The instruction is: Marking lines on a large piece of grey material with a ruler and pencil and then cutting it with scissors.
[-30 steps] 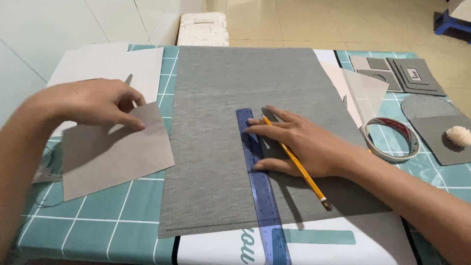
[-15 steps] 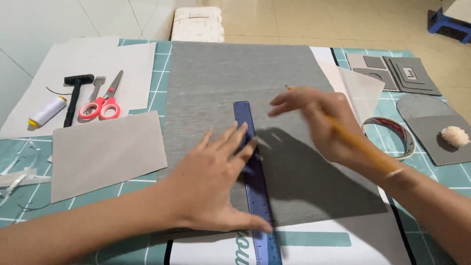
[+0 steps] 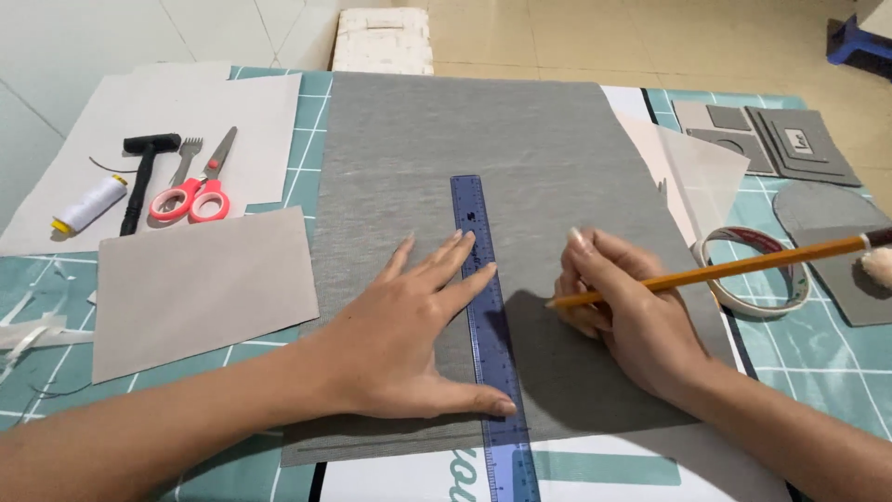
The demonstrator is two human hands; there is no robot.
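I'm pressing my left hand (image 3: 409, 344) flat, fingers spread, on the one blue ruler (image 3: 488, 344) lying lengthwise down the middle of the one big grey sheet (image 3: 465, 139), w/ my right hand (image 3: 623, 316) closed round one yellow pencil (image 3: 715, 271), tip just right of the ruler. Sheet's prob. thin, light & floppy, so it's needing flat-palm pressure near the line, not edge pinching. Nearby I'm counting one pair of scissors (image 3: 200, 191), one thread spool (image 3: 90, 204) & one tape roll (image 3: 753, 271).

My blue translucent ruler (image 3: 485, 325) lies flat and lengthwise down the middle of the large grey felt sheet (image 3: 483, 167), which is spread flat on the tabletop. My yellow pencil (image 3: 715, 271) slants, its tip touching the sheet just right of the ruler.
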